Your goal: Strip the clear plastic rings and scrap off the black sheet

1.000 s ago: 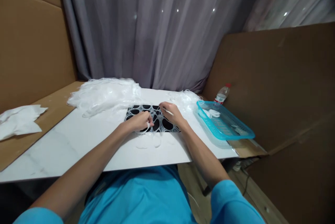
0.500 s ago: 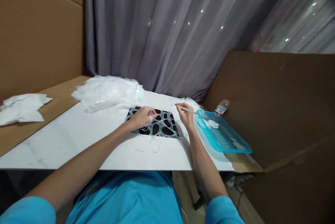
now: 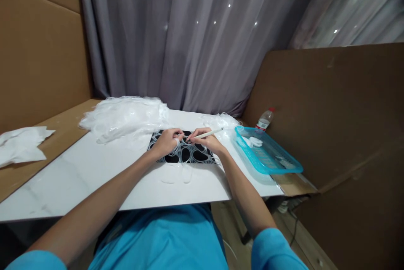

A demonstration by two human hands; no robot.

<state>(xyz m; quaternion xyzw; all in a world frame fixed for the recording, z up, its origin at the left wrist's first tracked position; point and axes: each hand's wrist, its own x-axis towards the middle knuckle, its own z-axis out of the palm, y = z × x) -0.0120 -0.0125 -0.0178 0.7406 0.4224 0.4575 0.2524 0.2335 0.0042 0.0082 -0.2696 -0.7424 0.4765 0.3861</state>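
Note:
A black mat with a pale looped pattern [image 3: 184, 154] lies on the white table under both hands. My left hand [image 3: 169, 140] is over its left part, thumb and fingertips pinched on a thin white loop [image 3: 175, 147]. Close beside it, my right hand [image 3: 206, 140] holds a slim white stick like a pen [image 3: 212, 132], its tip pointing left toward the left fingertips. More thin white loops [image 3: 187, 174] hang over the mat's front edge onto the table. The fine ends between the fingers are too small to tell.
A large heap of white stringy loops [image 3: 126, 114] lies at the back left, a smaller one [image 3: 222, 121] behind the right hand. To the right are a blue basket [image 3: 252, 158] with white pieces and a bottle [image 3: 264, 119]. White paper [image 3: 23, 144] lies far left; cardboard walls flank the table.
My right hand has moved left with the white stick, from beside the basket to over the mat next to my left hand. The camera view has shifted slightly.

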